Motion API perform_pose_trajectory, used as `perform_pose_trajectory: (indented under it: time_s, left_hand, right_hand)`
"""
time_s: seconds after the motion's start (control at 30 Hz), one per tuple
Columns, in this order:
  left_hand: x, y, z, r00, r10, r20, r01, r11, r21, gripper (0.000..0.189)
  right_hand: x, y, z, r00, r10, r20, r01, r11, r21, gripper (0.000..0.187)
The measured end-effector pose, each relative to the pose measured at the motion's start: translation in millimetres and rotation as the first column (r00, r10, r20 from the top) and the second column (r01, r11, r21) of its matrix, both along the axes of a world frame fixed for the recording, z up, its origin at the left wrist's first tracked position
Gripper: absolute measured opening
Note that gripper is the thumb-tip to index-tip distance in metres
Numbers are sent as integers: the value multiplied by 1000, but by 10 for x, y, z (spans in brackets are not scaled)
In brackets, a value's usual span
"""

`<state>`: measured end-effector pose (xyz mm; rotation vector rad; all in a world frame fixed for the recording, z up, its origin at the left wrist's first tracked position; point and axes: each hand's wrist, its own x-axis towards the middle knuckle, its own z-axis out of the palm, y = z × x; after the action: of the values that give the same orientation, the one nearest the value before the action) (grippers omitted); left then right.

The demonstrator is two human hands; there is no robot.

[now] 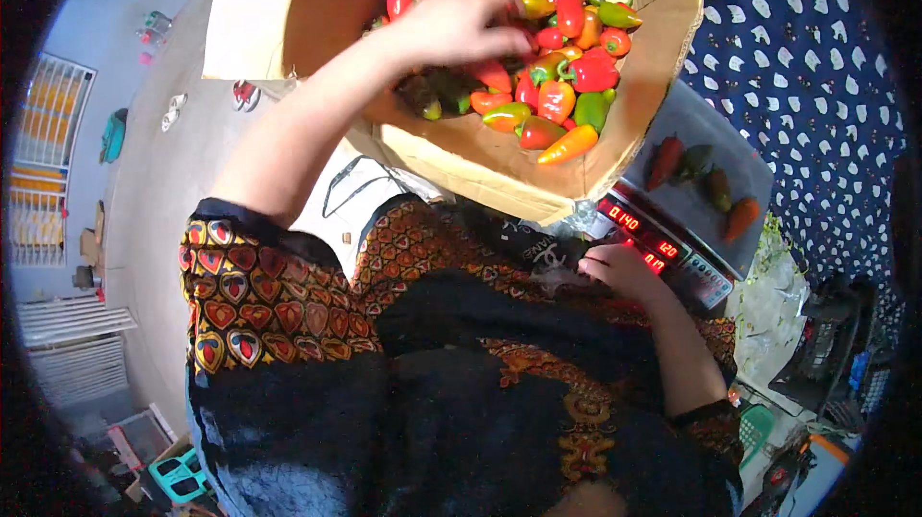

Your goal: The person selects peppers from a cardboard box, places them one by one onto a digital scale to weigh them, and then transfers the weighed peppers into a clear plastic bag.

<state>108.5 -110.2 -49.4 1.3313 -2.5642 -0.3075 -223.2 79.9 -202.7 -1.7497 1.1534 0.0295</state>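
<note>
My left hand (461, 24), blurred, reaches into a cardboard box (497, 171). It is over a heap of small peppers (556, 101) in red, orange, yellow and green; whether it grips one is unclear. Lower right, my right hand (623, 271) is near my lap with its fingers curled, beside the lit display of a digital scale (634, 232). Thin clear plastic (553, 279) lies by those fingertips, but a grip on it cannot be made out. Several peppers rest apart on the scale's metal pan (742, 157), among them an orange one (742, 219).
Behind the scale hangs dark blue cloth with white prints (799, 34). Black plastic crates (828, 330) stand at the right. On the floor to the left are white shoes (173, 112) and red shoes (245, 95). A teal plastic stool (180, 477) is lower left.
</note>
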Motion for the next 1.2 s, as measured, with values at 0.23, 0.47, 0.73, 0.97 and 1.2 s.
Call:
perform_pose_trajectory:
  time_s: [0.23, 0.47, 0.73, 0.97, 1.2]
  left_hand:
    - [-224, 238, -491, 827, -313, 468, 281, 950, 139, 48]
    - [51, -85, -349, 947, 0, 322, -2, 1000, 4, 36]
    - [49, -416, -399, 940, 334, -68, -306, 738, -601, 44]
    - [-161, -364, -693, 891, -44, 451, 305, 796, -524, 38]
    - [107, -571, -357, 932, 361, -26, -323, 797, -511, 41]
  right_hand:
    - [29, 3, 127, 999, -47, -9, 47, 995, 93, 30]
    - [12, 24, 101, 996, -78, 37, 75, 994, 76, 31]
    - [-17, 12, 9, 999, -23, 26, 21, 998, 61, 27]
    - [-2, -2, 1, 998, -57, 13, 56, 995, 77, 31]
    - [4, 1, -19, 1000, -11, 6, 11, 1000, 13, 34]
